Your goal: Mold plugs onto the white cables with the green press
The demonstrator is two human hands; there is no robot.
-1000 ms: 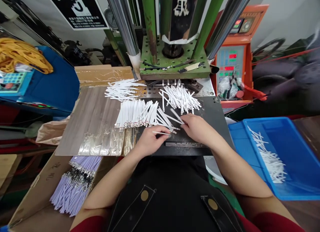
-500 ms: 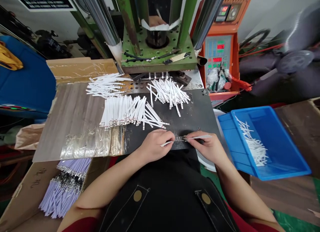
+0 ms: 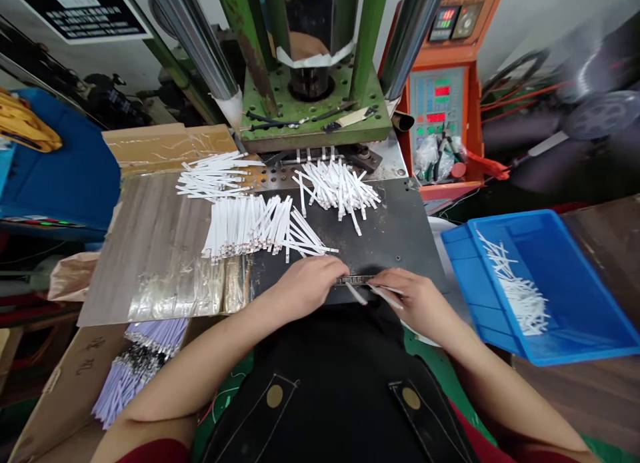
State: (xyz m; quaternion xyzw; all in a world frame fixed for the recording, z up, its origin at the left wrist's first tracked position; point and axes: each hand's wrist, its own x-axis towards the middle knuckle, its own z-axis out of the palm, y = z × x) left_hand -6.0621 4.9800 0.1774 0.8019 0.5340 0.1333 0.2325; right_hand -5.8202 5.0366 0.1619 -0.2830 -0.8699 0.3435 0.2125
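Angled downward now, where they lay level a moment earlier, two white strips (image 3: 385, 296) are being gripped beside a narrow metal fixture (image 3: 355, 280). The right hand (image 3: 417, 303) is being closed, its fingers (image 3: 395, 283) pressed together over the strips, while the left hand (image 3: 307, 288) is being curled, its fingers (image 3: 333, 270) held together against the fixture's left end. Beyond the fingers, heaped white strips (image 3: 250, 226) are being kept on a black steel plate (image 3: 400, 236). The fingertips are being hidden by the hands themselves, so the left hand's grip cannot be made out.
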